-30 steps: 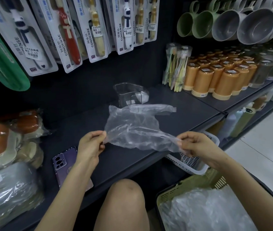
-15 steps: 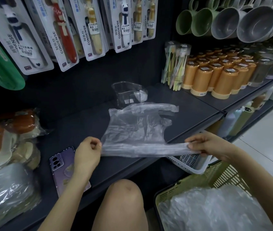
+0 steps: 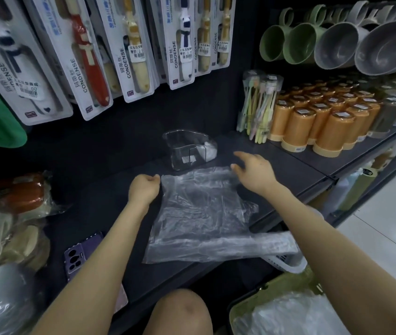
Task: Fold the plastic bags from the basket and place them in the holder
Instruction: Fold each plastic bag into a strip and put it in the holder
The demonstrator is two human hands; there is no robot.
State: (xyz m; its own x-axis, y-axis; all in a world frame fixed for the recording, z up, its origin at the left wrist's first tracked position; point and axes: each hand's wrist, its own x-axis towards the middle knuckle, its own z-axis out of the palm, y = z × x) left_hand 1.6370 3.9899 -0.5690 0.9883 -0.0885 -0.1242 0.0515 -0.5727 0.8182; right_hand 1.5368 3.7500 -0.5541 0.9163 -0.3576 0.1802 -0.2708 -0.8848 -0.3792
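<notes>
A clear plastic bag point(image 3: 201, 213) lies spread flat on the dark shelf point(image 3: 110, 189), its near edge hanging past the shelf front. My left hand point(image 3: 144, 187) has its fingers curled at the bag's far left corner and pinches it. My right hand point(image 3: 252, 171) is over the far right corner, fingers spread and straight, holding nothing. Just behind the bag stands the clear holder point(image 3: 189, 148) with something white inside. The green basket point(image 3: 264, 294) at the bottom right holds a heap of crumpled bags point(image 3: 298, 315).
A purple phone point(image 3: 81, 257) lies on the shelf at the left, beside wrapped goods point(image 3: 11, 213). Orange cups point(image 3: 325, 122) and toothbrush packs point(image 3: 257, 107) stand at the right. A white basket point(image 3: 288, 263) sits under the shelf edge. My knee point(image 3: 182, 310) is below.
Both hands carried the bag's held edge away from me toward the holder, and the bag now lies flat on the shelf. My right hand has let go and opened.
</notes>
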